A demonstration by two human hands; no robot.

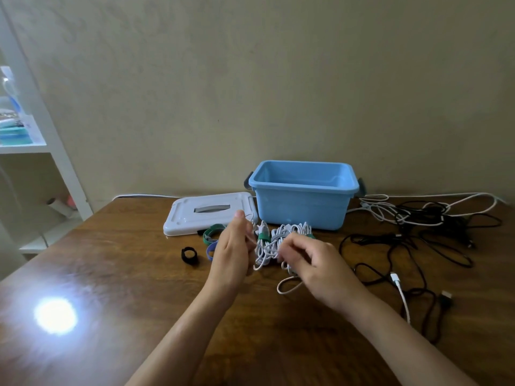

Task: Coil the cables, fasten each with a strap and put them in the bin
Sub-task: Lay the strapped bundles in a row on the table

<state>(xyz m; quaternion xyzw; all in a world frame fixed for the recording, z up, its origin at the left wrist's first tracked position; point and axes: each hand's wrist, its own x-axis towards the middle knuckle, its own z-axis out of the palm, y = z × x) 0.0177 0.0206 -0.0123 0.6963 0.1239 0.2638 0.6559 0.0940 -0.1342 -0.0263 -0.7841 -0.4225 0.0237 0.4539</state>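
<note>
A white cable bundle (274, 242) hangs between my hands in front of the blue bin (302, 203). A green strap (263, 237) wraps one coil in it. My left hand (232, 252) pinches a cable strand near its fingertips. My right hand (312, 263) grips the bundle's right side, fingers curled, and a loose loop (287, 285) droops below it. Loose straps lie left of my hands: green (213, 232), blue (210, 250) and a black ring (190, 255). The bin looks empty as far as its inside shows.
The bin's grey lid (209, 211) lies flat left of the bin. Tangled black cables (404, 246) and white cables (395, 210) spread over the wooden table's right side. A white cable with a plug (398, 288) lies near my right forearm. A white shelf (25, 135) stands at left.
</note>
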